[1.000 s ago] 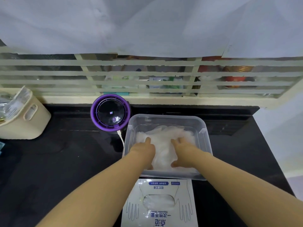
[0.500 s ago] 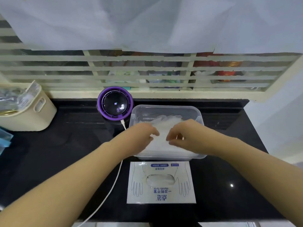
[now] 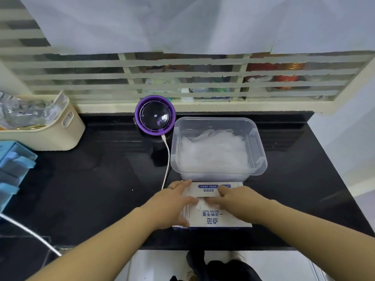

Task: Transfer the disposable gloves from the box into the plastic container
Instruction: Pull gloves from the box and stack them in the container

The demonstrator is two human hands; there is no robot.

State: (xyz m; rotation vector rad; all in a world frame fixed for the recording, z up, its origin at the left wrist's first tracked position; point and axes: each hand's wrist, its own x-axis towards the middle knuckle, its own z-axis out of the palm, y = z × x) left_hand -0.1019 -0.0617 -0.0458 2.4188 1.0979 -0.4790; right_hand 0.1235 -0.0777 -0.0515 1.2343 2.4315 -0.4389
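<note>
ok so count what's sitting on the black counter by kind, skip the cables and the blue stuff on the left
plastic container: 1
glove box: 1
purple gadget: 1
beige basket: 1
total: 4

A: Colours on the glossy black stone counter (image 3: 91,189)?
B: Pale reflections only. Near the back edge is a clear rectangular plastic container (image 3: 258,138), with milky translucent-white disposable gloves (image 3: 213,153) inside.
A: Box?
B: Flat white cardboard glove box (image 3: 215,219) at the front edge. Blue lettering, small blue labels, thin line-drawn glove outlines.
A: Rest?
B: Round device (image 3: 155,118), purple rim, shiny black dome, with a white cable (image 3: 167,159). Cream plastic basket (image 3: 50,138) in the back-left corner. Light blue plastic holder (image 3: 14,165) at the left edge. Window (image 3: 182,78) has cream horizontal frosted stripes.
</note>
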